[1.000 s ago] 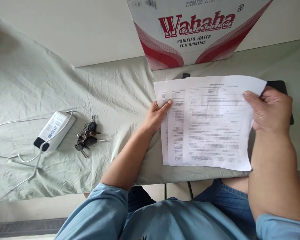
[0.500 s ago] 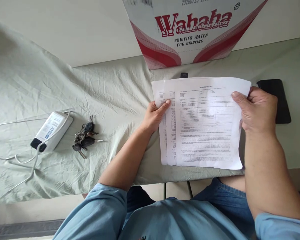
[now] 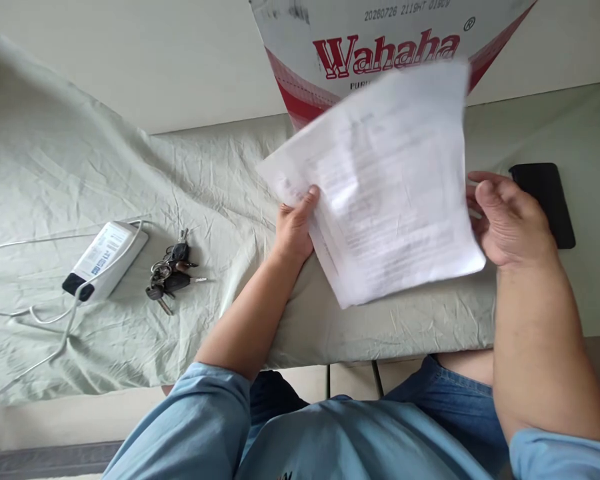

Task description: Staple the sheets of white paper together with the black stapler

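A stack of printed paper sheets (image 3: 405, 180) is held up above the cloth-covered table, tilted and blurred so that its print cannot be read. My left hand (image 3: 297, 227) pinches the sheets at their left edge, thumb on top. Beside their right edge is my right hand (image 3: 513, 217), its fingers apart and partly behind the paper's edge; it does not appear to grip the sheets. A black phone (image 3: 550, 207) lies just beyond my right hand.
A Wahaha water carton (image 3: 300, 60) stands at the back, partly covered by the sheets. To the left, a bunch of keys (image 3: 173, 270) and a white box-shaped device (image 3: 105, 257) with a white cable (image 3: 63, 333) lie on the wrinkled green cloth (image 3: 220, 200).
The sheets have swung up and turned counterclockwise, their top now overlapping the carton. My right hand has let go of their right edge and opened; my left hand keeps its hold.
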Available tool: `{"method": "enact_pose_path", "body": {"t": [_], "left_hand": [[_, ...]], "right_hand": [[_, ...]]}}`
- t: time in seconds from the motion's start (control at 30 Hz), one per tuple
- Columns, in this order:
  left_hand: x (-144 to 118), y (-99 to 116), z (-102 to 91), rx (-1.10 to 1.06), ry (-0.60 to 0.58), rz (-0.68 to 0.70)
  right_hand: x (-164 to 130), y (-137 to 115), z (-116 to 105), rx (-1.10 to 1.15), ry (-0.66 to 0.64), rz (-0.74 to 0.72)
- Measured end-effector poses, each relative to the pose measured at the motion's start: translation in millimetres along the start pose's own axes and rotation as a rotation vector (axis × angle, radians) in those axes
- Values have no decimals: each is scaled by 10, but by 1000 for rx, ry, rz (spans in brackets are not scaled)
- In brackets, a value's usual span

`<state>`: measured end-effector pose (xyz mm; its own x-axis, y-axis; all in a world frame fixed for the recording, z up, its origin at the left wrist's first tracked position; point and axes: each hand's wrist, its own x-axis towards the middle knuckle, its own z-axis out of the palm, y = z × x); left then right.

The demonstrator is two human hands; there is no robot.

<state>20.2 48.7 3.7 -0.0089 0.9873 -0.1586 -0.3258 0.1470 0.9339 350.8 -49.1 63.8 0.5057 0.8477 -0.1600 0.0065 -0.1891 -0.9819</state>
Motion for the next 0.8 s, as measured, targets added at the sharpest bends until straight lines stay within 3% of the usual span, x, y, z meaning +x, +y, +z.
{"method": "enact_pose_path", "body": {"t": [0.1, 0.17, 0.23, 0.33, 0.4, 0.53, 0.57, 0.63, 0.8], "left_hand": [[177, -67, -125, -53, 75, 43], [251, -98, -182, -47, 24, 64], [265, -102, -190, -45, -22, 69], [199, -31, -129, -75, -64, 64], [139, 56, -82, -106, -102, 77], [106, 199, -103, -108, -209, 152], [121, 210, -138, -88, -235, 173], [175, 202, -229, -36, -275, 208], [324, 128, -389, 71, -298, 280]], "right_hand": [[-64, -84, -1, 116, -239, 117], [-136, -120, 86, 154, -400, 167], [-217, -127, 225, 127, -463, 187], [-291, -95, 408, 75, -307, 94], [-266, -76, 427, 57, -188, -44], [-91, -103, 185, 6, -8, -624], [-55, -120, 98, -15, 7, -707], [-27, -149, -60, -67, 25, -789], [-101, -128, -223, -160, -40, -791]]}}
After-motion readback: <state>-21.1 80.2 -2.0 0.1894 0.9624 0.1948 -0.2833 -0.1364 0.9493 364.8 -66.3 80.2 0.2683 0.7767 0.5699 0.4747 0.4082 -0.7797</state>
